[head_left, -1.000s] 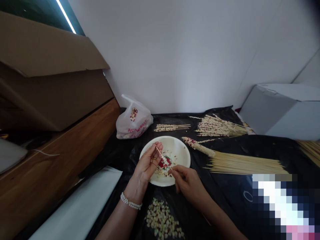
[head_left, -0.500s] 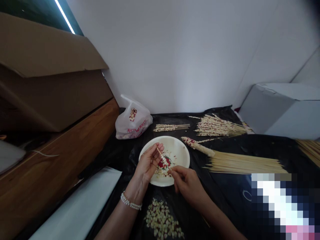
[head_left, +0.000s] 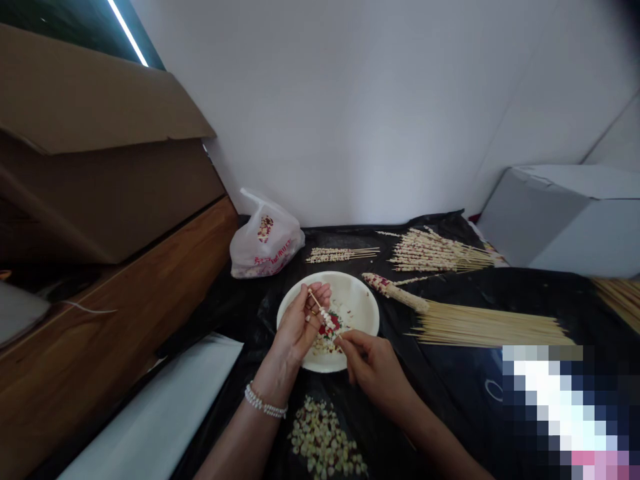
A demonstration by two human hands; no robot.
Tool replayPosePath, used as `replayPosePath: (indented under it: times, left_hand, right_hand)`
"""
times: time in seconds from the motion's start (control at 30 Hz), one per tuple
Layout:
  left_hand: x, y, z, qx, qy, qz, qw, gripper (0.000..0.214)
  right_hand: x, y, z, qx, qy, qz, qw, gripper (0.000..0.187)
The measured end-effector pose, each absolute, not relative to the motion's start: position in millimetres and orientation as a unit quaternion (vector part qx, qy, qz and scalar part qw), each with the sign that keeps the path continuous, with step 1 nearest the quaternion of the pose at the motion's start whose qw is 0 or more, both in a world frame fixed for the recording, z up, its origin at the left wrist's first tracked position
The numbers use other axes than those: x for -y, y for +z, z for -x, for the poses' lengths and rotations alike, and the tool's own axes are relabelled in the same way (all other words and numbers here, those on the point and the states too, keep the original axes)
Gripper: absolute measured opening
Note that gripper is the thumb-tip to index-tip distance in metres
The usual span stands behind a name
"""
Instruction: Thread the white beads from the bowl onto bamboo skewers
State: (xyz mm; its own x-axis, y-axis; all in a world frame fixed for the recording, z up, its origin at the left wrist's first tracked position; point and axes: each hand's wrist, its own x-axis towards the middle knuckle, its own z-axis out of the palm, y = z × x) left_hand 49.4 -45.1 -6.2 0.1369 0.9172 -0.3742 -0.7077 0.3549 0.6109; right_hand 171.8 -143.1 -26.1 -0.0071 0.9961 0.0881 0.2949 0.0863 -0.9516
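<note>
Skewer (head_left: 327, 320) held slanting over the bowl (head_left: 359, 293), pale pieces clustered along part of it and a bare stretch above; it is judged part-filled. The right hand (head_left: 373, 368) pinches its lower end; the left hand (head_left: 296, 328) curls, palm up, about the upper end, its grip indeterminate. Loose kernels (head_left: 325, 346) remain in the bowl. Beyond lie filled skewers (head_left: 425, 252); to the right, bare sticks (head_left: 495, 323) await filling.
</note>
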Motion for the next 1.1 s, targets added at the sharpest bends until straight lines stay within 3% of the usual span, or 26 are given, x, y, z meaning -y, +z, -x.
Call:
replayPosePath:
  times: [0.43,1.1]
  left_hand:
    - [53.2,0.3,-62.4,-0.380,0.579,-0.164,0.703,0.033]
    - [69.2,-3.0,-74.2,-0.406,0.588,-0.158,0.681,0.029]
  right_hand:
    - [146.2,-27.8,-167.8,0.595,0.383,0.548,0.446,0.034]
    - [146.4,-26.0,-165.3,0.591,0.373,0.553,0.454,0.036]
